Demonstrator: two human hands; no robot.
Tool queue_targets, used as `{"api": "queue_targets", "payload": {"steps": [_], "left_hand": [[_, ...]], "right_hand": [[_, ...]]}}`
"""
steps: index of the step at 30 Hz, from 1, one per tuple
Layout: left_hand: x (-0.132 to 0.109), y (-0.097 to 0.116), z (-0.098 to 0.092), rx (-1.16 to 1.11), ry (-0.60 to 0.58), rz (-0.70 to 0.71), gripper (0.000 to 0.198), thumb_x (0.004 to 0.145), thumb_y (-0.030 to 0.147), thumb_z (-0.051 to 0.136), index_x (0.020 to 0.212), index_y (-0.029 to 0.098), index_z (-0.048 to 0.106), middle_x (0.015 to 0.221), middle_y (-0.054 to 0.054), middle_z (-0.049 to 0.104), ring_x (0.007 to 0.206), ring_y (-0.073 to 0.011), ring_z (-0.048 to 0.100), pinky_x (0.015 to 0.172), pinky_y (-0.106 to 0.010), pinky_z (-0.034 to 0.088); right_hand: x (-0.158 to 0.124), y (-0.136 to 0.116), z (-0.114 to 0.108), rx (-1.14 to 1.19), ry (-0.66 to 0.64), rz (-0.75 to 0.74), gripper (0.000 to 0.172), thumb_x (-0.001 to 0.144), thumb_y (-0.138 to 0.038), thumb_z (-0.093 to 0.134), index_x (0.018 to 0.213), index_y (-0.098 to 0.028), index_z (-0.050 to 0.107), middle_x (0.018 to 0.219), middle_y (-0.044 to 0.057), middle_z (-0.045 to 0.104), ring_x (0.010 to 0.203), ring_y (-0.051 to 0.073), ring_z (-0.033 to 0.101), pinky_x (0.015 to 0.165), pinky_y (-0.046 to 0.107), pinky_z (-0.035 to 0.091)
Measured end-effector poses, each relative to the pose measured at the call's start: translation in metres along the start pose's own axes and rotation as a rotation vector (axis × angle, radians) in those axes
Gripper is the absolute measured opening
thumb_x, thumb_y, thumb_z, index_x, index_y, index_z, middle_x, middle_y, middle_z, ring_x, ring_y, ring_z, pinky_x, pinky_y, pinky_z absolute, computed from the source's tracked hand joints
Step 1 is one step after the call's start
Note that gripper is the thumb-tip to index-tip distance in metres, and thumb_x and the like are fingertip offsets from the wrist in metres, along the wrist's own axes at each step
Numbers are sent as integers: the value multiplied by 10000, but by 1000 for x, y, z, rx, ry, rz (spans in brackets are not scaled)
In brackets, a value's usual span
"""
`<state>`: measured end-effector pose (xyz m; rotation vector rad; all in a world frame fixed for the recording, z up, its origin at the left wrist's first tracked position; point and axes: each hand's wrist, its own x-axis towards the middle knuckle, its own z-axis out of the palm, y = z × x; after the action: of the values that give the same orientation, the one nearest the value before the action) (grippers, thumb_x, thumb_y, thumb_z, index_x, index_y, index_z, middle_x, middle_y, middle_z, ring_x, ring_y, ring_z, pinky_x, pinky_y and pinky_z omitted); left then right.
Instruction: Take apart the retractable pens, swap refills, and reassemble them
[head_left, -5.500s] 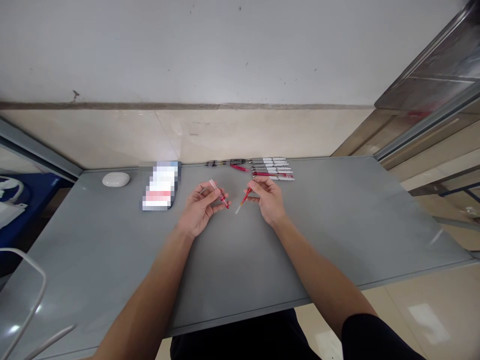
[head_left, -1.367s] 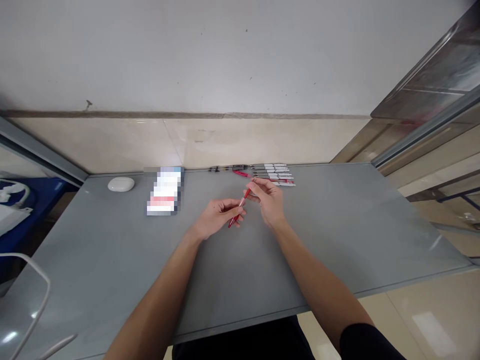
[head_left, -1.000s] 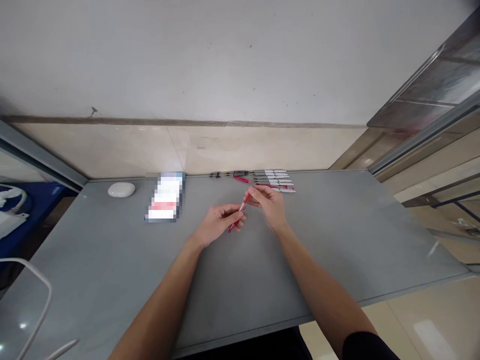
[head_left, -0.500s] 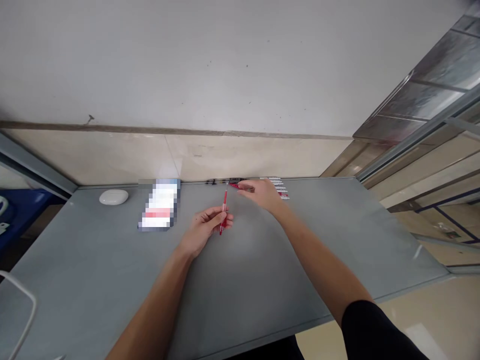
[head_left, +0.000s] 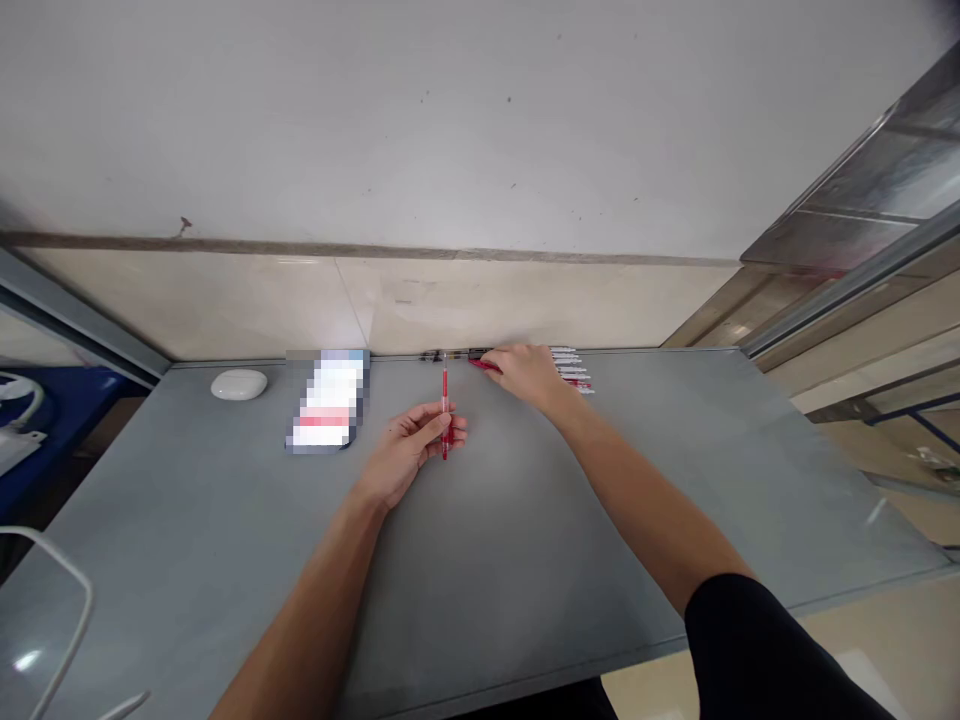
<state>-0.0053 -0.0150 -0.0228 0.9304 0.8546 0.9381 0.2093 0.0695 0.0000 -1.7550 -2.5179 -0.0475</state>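
- Grey tabletop (head_left: 487,560): the left hand (head_left: 409,450) holds the red pen (head_left: 445,405) near upright above the middle, grip closed round its lower half.
- Right hand (head_left: 525,368) is at the far edge on the row of pens (head_left: 576,375), fingers curled over a red piece (head_left: 480,362). Cannot tell if that grip has closed.
- White oval case (head_left: 238,384) and blurred packet (head_left: 328,412) lie to the left, apart from both hands.

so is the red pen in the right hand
No, the left hand holds the red pen upright, while the right hand lies over the row of pens at the back.
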Motion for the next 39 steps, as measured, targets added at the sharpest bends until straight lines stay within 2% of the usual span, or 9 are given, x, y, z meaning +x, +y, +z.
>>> {"api": "queue_targets", "payload": {"steps": [5,15,18,22,24,27,33,36,39], "left_hand": [[0,2,1,8,7,-16,312,805,367,683,1043,169,652,971,-81,705,856,-185,658,865,-377,496],[1,6,3,41,22,-11,329,807,371,680,1060,165,635,980,-89,708,857,-194,664,852,-374,493],[1,6,2,37,22,1,314,808,362,682,1052,167,640,976,-84,708,848,-190,665,841,-364,497],[2,6,2,38,25,14,318,806,362,684,1051,163,643,967,-87,710,838,-187,666,836,-359,499],[2,5,3,40,24,14,329,800,364,690,1054,159,643,966,-91,711,835,-189,667,841,-363,500],[2,5,3,48,17,21,335,801,365,689,1058,155,642,970,-96,710,835,-193,669,845,-368,501],[2,1,6,61,-11,33,325,804,359,688,1050,152,640,955,-96,715,833,-199,674,870,-395,498],[0,-1,7,67,-28,45,318,811,353,682,1052,150,639,959,-99,714,832,-197,672,871,-398,499],[-1,-2,8,87,-34,53,318,815,352,678,1055,148,639,962,-104,714,832,-197,670,864,-398,503]], "right_hand": [[4,1,5,13,-11,-27,323,936,-330,393,1113,-277,658,1116,57,684,972,243,606,693,323,408],[13,-3,2,-29,-46,-67,404,867,-108,375,1128,-237,656,1050,101,694,916,247,606,722,339,398],[13,-4,1,-11,-16,-81,414,841,-81,398,1142,-221,645,1059,107,695,931,254,611,731,341,405],[9,-5,-5,81,53,-58,367,834,-137,464,1142,-209,650,1095,106,689,947,258,621,750,347,431],[6,-6,-9,198,82,-34,342,810,-169,517,1113,-218,667,1075,81,701,936,243,631,766,341,446],[-4,-8,-11,499,112,10,323,771,-192,567,1066,-244,685,1002,20,722,871,191,651,773,311,469],[-35,-12,-6,1188,91,270,267,703,-247,642,963,-229,701,832,-1,696,624,122,622,664,299,524],[-49,-15,-3,1548,69,304,235,701,-283,661,924,-225,705,760,-14,652,629,108,598,710,317,554],[-58,-19,2,1763,27,361,228,682,-289,689,900,-226,701,776,-18,633,646,108,610,728,331,566]]}}
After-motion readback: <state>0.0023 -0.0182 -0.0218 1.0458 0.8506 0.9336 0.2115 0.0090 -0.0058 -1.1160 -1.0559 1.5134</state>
